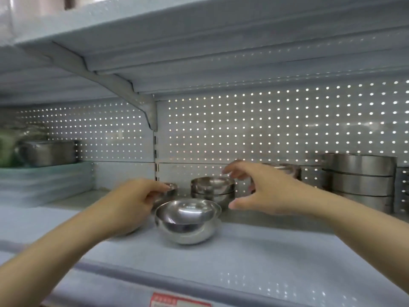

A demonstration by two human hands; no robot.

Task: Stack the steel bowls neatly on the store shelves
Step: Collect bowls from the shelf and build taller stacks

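Red label [180, 300] – cut off, unreadable

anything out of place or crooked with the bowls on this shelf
Yes. One steel bowl sits alone near the shelf's front edge, tilted, apart from the nested stack of bowls behind it. The left hand grips another loose bowl; the right hand hovers open.

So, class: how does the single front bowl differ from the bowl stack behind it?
The front bowl stands alone near the shelf edge; the bowl stack has bowls nested and sits further back. No hand touches the front bowl; the right hand reaches open beside the stack. Both are shiny steel, upright.
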